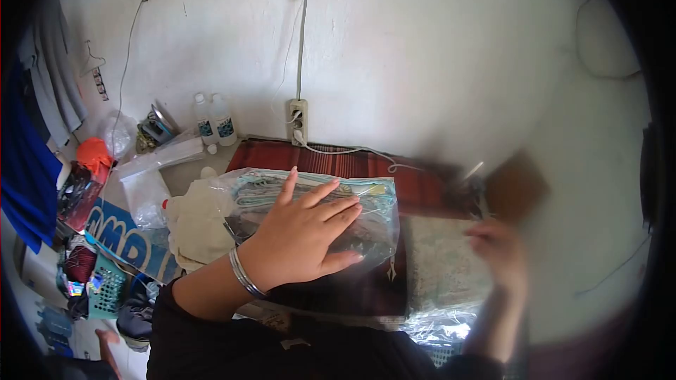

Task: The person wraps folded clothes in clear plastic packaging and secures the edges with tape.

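Note:
Spread flat, my left hand [303, 236] rests on a clear plastic bag [380, 218] that holds folded, light-coloured fabric [271, 186]. Silver bangles circle that wrist. The bag lies on a dark red patterned cloth [274, 158]. To the right, my right hand [498, 246] is raised and smeared by motion, close to a blurred metallic object [477, 193]. Whether the fingers grip that object cannot be made out. Just right of the bag is a pale, patterned surface [447, 260].
Two white bottles [224, 123] stand by the wall, left of a power socket [298, 121] with cables. Cream fabric [201, 225] lies left of the bag. A green basket [105, 288] is at lower left, and another person's foot [108, 341] shows below it.

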Demonstrator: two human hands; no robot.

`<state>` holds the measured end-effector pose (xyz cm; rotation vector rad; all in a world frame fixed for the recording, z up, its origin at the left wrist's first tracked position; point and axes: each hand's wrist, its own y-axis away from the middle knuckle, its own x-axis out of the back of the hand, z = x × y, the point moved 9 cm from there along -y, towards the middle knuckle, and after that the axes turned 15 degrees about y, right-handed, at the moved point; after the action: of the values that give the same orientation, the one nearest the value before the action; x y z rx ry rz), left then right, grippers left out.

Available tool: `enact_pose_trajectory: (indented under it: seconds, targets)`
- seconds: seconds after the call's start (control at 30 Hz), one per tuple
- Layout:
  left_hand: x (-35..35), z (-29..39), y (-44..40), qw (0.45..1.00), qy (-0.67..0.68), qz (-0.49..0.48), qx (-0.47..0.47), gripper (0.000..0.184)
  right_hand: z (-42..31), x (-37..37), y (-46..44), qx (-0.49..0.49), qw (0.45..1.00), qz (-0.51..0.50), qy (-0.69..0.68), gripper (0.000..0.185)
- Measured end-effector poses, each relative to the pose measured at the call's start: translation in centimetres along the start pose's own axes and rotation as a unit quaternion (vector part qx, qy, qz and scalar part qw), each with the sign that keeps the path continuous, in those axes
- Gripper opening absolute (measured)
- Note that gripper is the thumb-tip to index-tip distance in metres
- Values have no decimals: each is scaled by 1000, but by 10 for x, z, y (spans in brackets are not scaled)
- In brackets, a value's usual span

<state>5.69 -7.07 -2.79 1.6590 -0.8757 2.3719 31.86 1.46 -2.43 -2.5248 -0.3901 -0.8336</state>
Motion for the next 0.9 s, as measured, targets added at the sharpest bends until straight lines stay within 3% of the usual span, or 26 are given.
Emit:
enact_pose_trajectory:
  seconds: [0.07,0.13,0.27,0.33,0.43,0.53,0.67,0.77,0.83,0.87,0.9]
  targets:
    - [-1,-3,3,1000,9,11,-7,66,-57,-46,-16,15,991,-129,-18,16]
    - [0,-4,5,1000,22,19,-8,66,-97,-79,-33,69,980,-182,-32,17]
    - [0,-5,8,999,30,26,-14,66,-89,-113,-71,5,985,-172,-13,18]
    - [-1,-7,9,999,45,22,-10,66,-40,-124,-89,-142,974,-149,-94,19]
    - [0,-7,10,998,48,26,-10,66,-26,-124,-90,-169,975,-98,-108,19]
    - [-1,-8,9,999,48,21,-6,66,-30,-120,-89,-124,990,-42,-42,20]
    - [-1,-8,10,999,45,24,-9,66,-48,-117,-82,-115,992,-21,-49,20]
    - [-1,-8,9,998,53,26,-9,67,-79,-104,-79,-87,995,-25,37,21]
    - [2,-7,9,997,61,40,-15,64,-115,-129,-74,81,972,-218,-14,26]
    - [1,-7,8,997,62,40,-15,64,-115,-123,-78,80,972,-219,-14,26]
    - [1,-8,8,997,66,41,-15,61,-119,-144,-62,66,901,-415,-106,29]
